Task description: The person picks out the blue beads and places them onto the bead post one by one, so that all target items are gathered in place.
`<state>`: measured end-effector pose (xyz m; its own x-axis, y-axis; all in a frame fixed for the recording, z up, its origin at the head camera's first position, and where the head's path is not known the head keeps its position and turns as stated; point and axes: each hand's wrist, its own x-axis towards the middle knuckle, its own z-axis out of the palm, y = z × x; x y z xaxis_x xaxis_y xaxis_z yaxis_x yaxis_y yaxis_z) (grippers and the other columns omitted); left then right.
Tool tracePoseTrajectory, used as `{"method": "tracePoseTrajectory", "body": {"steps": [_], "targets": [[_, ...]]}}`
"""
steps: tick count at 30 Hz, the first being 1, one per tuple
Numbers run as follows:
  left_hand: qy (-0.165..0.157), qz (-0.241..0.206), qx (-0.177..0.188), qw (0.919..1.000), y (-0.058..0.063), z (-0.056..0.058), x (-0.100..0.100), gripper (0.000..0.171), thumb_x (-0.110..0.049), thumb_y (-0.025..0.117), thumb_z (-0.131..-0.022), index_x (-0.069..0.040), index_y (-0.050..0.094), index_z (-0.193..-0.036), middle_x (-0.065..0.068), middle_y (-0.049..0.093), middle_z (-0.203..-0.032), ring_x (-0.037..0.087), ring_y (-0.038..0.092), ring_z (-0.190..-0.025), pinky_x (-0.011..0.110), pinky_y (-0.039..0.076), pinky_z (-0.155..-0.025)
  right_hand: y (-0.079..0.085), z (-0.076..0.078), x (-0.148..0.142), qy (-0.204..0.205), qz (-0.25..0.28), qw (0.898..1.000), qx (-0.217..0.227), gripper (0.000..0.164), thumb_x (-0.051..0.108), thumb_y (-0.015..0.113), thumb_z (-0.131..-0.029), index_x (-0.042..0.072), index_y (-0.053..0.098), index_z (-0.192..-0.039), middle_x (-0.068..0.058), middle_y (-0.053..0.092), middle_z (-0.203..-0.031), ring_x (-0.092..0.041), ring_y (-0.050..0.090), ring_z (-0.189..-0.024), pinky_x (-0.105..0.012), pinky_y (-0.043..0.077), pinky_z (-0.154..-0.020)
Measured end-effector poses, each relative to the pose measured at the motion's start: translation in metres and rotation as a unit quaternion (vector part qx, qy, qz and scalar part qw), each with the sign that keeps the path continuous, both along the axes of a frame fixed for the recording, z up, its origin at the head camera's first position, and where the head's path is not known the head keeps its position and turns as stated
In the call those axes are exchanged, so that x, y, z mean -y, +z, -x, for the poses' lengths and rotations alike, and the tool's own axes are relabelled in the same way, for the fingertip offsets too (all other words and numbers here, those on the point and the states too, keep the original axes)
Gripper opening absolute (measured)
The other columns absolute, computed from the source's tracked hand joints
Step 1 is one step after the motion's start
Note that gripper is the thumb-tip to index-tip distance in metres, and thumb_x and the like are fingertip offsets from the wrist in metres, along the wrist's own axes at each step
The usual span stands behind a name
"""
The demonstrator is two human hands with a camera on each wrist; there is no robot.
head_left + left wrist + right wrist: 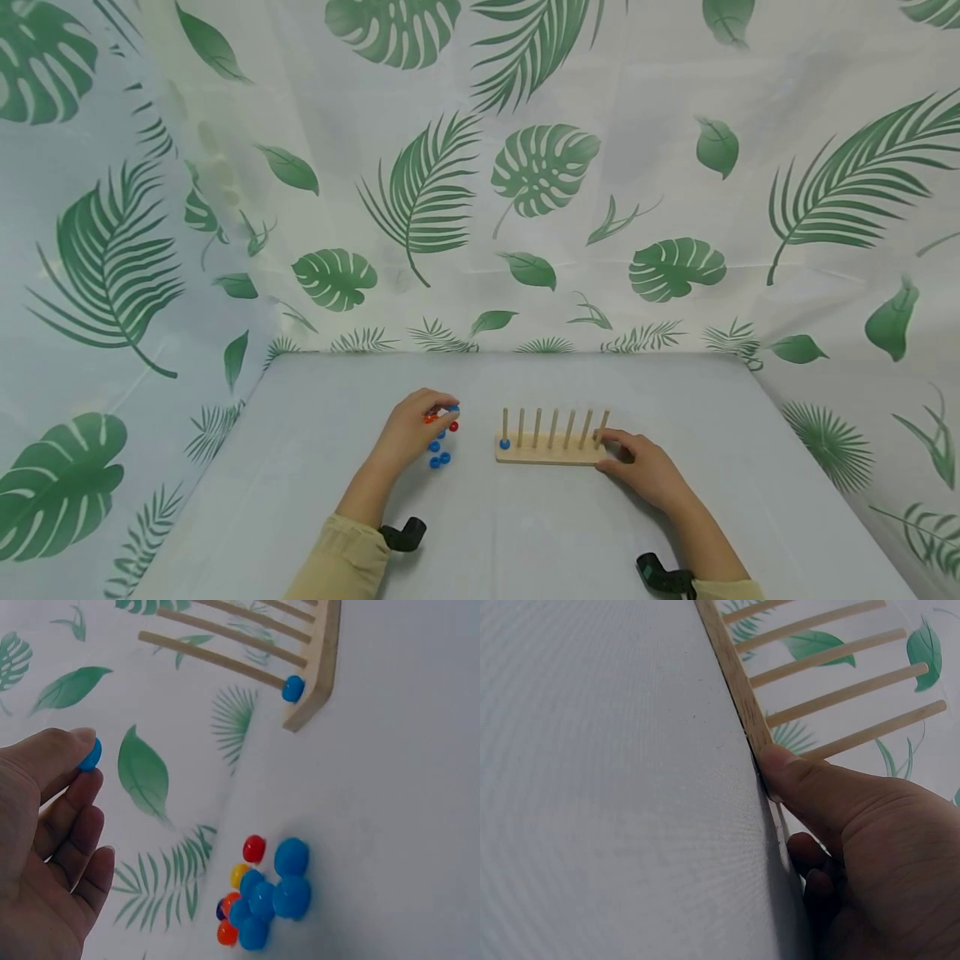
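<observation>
Between thumb and index finger, my left hand (408,427) pinches a blue bead (91,756), raised above a cluster of loose beads. A wooden peg rack (547,457) with several upright pegs stands to the right. Its leftmost peg carries one blue bead (505,444) at the base; the other pegs look bare. My right hand (647,472) grips the rack's right end, thumb on the near edge (759,739). In the right wrist view the fingers behind the board are partly hidden.
Loose beads lie left of the rack: several blue beads (291,897), a red bead (254,848), a yellow bead (240,874), orange beads (227,932) and a dark one. A leaf-patterned sheet (585,308) hangs behind the white table (495,533).
</observation>
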<state>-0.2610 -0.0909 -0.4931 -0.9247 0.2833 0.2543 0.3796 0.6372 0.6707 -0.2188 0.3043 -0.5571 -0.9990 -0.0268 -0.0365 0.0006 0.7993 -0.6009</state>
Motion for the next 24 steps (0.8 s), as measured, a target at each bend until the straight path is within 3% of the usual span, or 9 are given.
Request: {"method": "tracePoseTrajectory", "body": {"steps": [11,24], "targets": [[-0.033,-0.012,-0.017,0.9992,0.016,0.004,-0.025,0.025,-0.028,0.068,-0.094,-0.019,0.069,-0.118,-0.003,0.068,-0.112,0.016,0.062,-0.102,0.037,0.054,-0.090,-0.002,0.002,-0.001,0.004,-0.002,1.000,-0.004,0.057,0.049,0.076,-0.082,0.023,0.062,-0.131,-0.003,0.062,-0.100,-0.018,0.053,-0.088,-0.037,0.047,-0.076],[-0.057,-0.023,-0.020,0.9979,0.013,0.004,-0.050,0.024,-0.030,0.068,-0.094,-0.020,0.069,-0.115,-0.005,0.068,-0.110,0.013,0.062,-0.101,0.031,0.053,-0.088,-0.001,0.001,-0.001,0.006,0.003,1.000,-0.003,0.058,0.048,0.076,-0.082,0.021,0.062,-0.131,-0.005,0.065,-0.106,-0.019,0.056,-0.093,-0.045,0.050,-0.082]]}}
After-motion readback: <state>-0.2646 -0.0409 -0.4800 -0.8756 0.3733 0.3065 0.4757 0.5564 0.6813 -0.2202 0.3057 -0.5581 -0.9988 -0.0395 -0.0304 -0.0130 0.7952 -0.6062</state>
